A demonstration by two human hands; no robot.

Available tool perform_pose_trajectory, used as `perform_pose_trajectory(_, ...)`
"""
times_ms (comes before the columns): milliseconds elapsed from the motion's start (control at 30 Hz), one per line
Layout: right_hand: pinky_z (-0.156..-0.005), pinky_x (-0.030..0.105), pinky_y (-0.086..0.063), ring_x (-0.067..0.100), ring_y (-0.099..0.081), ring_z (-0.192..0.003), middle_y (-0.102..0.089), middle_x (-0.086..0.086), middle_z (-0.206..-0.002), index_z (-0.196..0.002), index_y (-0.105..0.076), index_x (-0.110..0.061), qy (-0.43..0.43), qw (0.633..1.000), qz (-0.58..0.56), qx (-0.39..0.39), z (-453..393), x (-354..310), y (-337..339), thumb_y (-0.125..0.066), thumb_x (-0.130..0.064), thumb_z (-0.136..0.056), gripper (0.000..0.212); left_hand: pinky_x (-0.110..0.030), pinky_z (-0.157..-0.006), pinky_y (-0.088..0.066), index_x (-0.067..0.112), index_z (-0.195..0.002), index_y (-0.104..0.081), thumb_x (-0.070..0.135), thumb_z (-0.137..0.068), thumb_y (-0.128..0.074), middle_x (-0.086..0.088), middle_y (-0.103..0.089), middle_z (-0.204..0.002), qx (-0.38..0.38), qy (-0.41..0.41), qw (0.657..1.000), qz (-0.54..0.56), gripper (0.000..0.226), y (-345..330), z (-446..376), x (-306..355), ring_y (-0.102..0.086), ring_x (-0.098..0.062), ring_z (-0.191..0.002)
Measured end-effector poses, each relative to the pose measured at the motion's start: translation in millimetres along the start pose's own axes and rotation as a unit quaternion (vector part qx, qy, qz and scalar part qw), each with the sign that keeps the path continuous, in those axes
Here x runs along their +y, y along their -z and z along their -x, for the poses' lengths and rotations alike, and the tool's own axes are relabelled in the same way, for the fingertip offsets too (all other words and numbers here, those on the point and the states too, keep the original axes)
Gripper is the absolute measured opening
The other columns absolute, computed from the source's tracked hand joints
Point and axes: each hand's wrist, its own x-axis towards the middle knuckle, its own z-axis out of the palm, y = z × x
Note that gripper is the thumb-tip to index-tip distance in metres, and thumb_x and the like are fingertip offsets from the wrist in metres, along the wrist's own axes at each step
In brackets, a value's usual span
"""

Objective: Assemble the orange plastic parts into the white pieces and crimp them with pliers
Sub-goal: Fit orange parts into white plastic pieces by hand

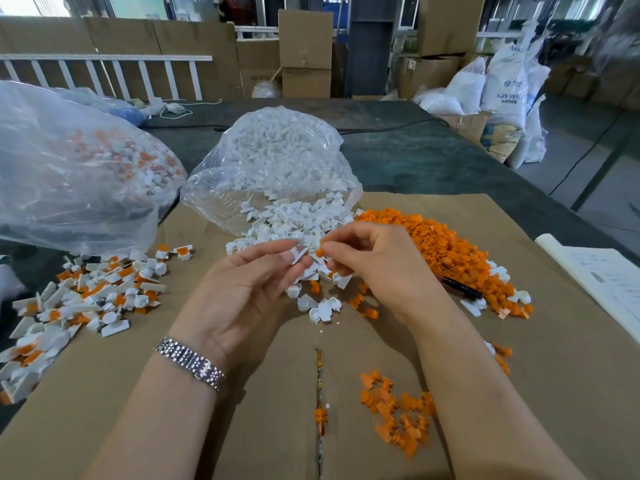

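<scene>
Above the middle of the cardboard-covered worktop [519,341], the left hand [249,292] pinches a small white piece [298,254] between thumb and fingertips, its open side turned toward the right. The right hand [374,268] pinches a tiny orange part [319,251] at its fingertips, just beside the white piece and nearly touching it. The step in hand looks like seating the orange part into the white one.

Both parts look light, stiff and smooth, moulded plastic that will not bend much but could slip or flick away if squeezed off-centre. The white piece is best held by its flat wing, leaving its socket free; the orange part by its broad head, so the narrow end can go in.

Just beyond the hands, loose white pieces spill from an open clear bag [273,161]. An orange heap [446,247] lies to the right, with a dark pliers handle [462,287] poking out of its near edge; the tool's jaws are hidden. A smaller orange cluster [398,410] sits near, right of the cardboard seam. On the left lies a pile of joined pieces [86,299], white with orange showing, and behind it a larger bag [76,168] with more of the same.
</scene>
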Motion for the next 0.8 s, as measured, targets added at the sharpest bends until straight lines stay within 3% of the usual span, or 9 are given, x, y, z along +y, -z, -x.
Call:
perform_pose_trajectory(200,-0.072,0.018,-0.055,0.010,-0.072,-0.077,-0.076,-0.002,-0.084,-0.096,-0.074,-0.017,0.050,0.998,-0.041,-0.003,3,-6,-3,-0.073,-0.016,-0.093,0.004,-0.022,-0.069,-0.060,0.000,-0.097,-0.080,-0.001,-0.079,-0.068,-0.022,-0.073,-0.115,-0.047,0.042,0.997,0.050,0.021,1,-2,-3,-0.075,-0.027,-0.102)
perform_pose_trajectory(367,-0.070,0.015,-0.051,0.000,-0.066,-0.075,-0.074,-0.008,-0.081,-0.095,-0.074,-0.015,0.089,0.996,-0.020,-0.007,6,-10,-7,-0.073,-0.015,-0.093,0.003,-0.026,-0.072,-0.062,-0.003,-0.102,-0.078,-0.005,-0.084,-0.065,-0.024,-0.072,-0.117,-0.052,0.050,0.992,0.106,0.022,-1,-1,-4,-0.074,-0.029,-0.104)
perform_pose_trajectory(533,-0.069,0.017,-0.051,0.001,-0.063,-0.073,-0.071,-0.012,-0.081,-0.093,-0.075,-0.018,0.110,0.994,0.001,0.008,8,-13,-7,-0.074,-0.016,-0.091,0.002,-0.018,-0.066,-0.058,0.006,-0.108,-0.079,0.003,-0.080,-0.070,-0.008,-0.076,-0.101,-0.048,0.020,0.997,0.060,0.029,-3,0,-4,-0.073,-0.012,-0.083)
perform_pose_trajectory(700,-0.067,0.017,-0.050,0.002,-0.061,-0.071,-0.071,-0.011,-0.081,-0.093,-0.075,-0.018,0.118,0.993,0.015,0.007,9,-16,-6,-0.074,-0.016,-0.091,0.002,-0.020,-0.071,-0.059,0.003,-0.095,-0.080,-0.001,-0.075,-0.072,-0.016,-0.076,-0.099,-0.052,-0.025,0.998,0.028,0.022,-5,2,-4,-0.076,-0.020,-0.087)
perform_pose_trajectory(800,-0.064,0.015,-0.047,0.002,-0.058,-0.067,-0.070,-0.011,-0.080,-0.093,-0.075,-0.020,0.113,0.993,0.042,0.005,10,-15,-5,-0.074,-0.017,-0.092,0.004,-0.022,-0.074,-0.059,0.004,-0.097,-0.079,0.001,-0.074,-0.073,-0.016,-0.077,-0.100,-0.035,-0.084,0.995,-0.035,0.024,-9,7,-5,-0.076,-0.023,-0.089)
